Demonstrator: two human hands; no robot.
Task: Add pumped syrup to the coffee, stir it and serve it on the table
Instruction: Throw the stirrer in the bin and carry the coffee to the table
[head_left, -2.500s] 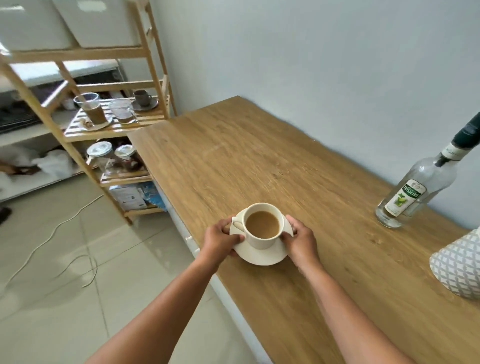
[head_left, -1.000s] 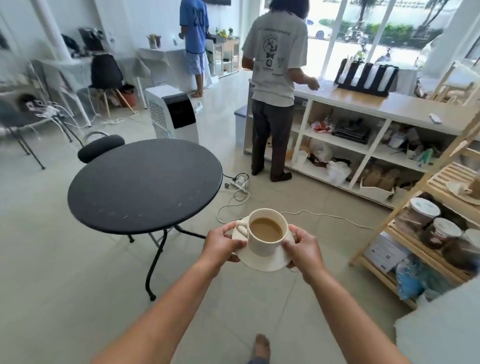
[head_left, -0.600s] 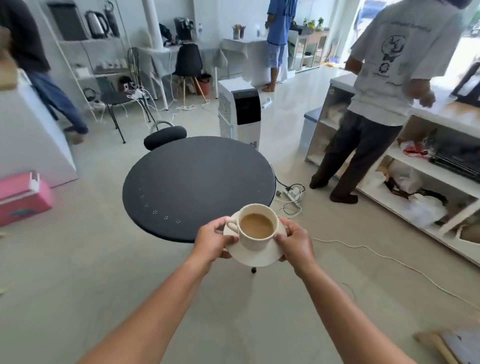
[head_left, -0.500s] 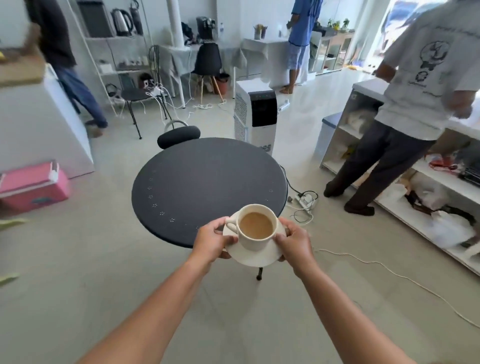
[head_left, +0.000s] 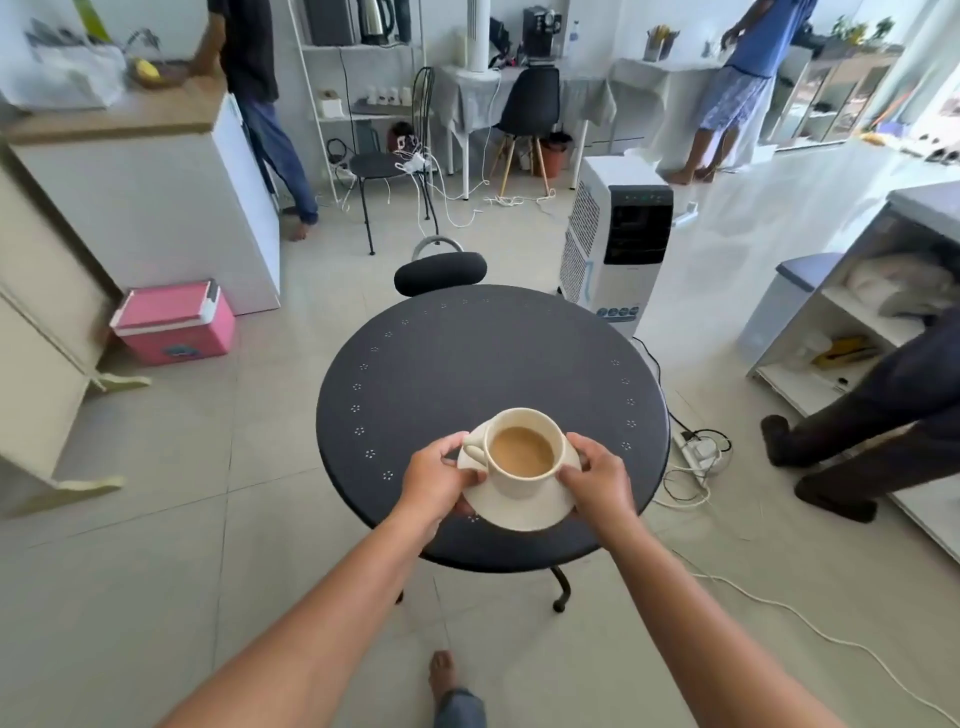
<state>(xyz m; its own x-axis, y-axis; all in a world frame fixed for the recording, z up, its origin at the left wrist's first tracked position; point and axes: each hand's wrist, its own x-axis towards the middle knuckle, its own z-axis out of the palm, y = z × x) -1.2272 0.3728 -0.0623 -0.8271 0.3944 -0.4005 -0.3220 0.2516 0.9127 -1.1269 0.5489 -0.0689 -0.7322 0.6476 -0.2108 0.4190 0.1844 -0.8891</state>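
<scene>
A cream cup (head_left: 524, 470) full of milky coffee stands on a cream saucer (head_left: 519, 509). My left hand (head_left: 436, 480) grips the saucer's left rim, beside the cup's handle. My right hand (head_left: 597, 480) grips its right rim. I hold cup and saucer over the near part of a round black table (head_left: 467, 374); whether the saucer touches the tabletop I cannot tell.
A black chair (head_left: 440, 271) stands at the table's far side, a white air cooler (head_left: 618, 244) behind it to the right. A pink cooler box (head_left: 174, 322) sits on the floor left. Cables and a power strip (head_left: 698, 452) lie right of the table. People stand around.
I carried the cup and saucer from the wooden counter, turned, and came up to the round table. The cup is now over the tabletop instead of in front of its edge.
</scene>
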